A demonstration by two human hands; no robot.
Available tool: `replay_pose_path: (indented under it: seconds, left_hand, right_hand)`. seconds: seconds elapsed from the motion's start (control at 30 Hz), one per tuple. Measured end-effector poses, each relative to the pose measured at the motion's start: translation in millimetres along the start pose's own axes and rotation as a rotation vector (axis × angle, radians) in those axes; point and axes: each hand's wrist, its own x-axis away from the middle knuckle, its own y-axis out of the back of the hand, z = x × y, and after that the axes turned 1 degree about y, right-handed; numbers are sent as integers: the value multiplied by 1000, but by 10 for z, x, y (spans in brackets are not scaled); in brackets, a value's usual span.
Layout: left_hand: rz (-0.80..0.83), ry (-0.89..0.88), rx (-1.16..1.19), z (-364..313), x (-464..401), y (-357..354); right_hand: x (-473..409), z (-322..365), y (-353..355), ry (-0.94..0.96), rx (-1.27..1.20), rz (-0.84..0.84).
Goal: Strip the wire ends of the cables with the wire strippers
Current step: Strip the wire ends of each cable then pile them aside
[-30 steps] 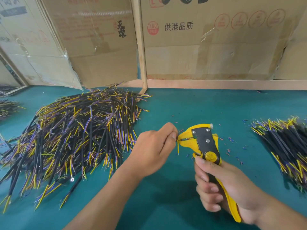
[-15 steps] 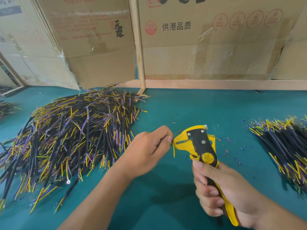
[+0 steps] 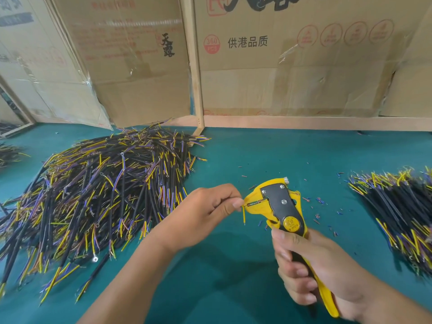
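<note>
My right hand (image 3: 311, 270) grips the handles of the yellow and black wire strippers (image 3: 278, 206), jaws pointing left. My left hand (image 3: 205, 213) pinches a cable, most of it hidden in my fist. One thin wire end (image 3: 253, 203) lies in the stripper jaws, and a yellow wire end (image 3: 243, 215) hangs down beside them. A big pile of black cables (image 3: 98, 197) with yellow, blue and purple ends lies to the left. A smaller pile of cables (image 3: 402, 216) lies at the right edge.
The green table top (image 3: 233, 288) carries small bits of cut insulation (image 3: 320, 206) around the strippers. Cardboard boxes (image 3: 292, 61) and a wooden frame (image 3: 194, 66) stand along the back edge. More cables (image 3: 9, 153) show at the far left.
Both hands and the strippers have stayed close together, drifting slightly. The wire end sits in the jaws throughout, and the handles look squeezed tighter now.
</note>
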Motion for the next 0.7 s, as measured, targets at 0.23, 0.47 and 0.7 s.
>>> replay_pose_path:
  seconds: [0.23, 0.47, 0.7]
  left_hand:
    - [31, 9, -49, 11, 25, 65]
    - [-30, 59, -14, 38, 42, 146]
    - [-20, 78, 128, 24, 51, 103]
  right_hand:
    - [-10, 17, 14, -14, 53, 0]
    - [7, 50, 55, 9, 55, -2]
    - [-20, 21, 58, -18, -22, 56]
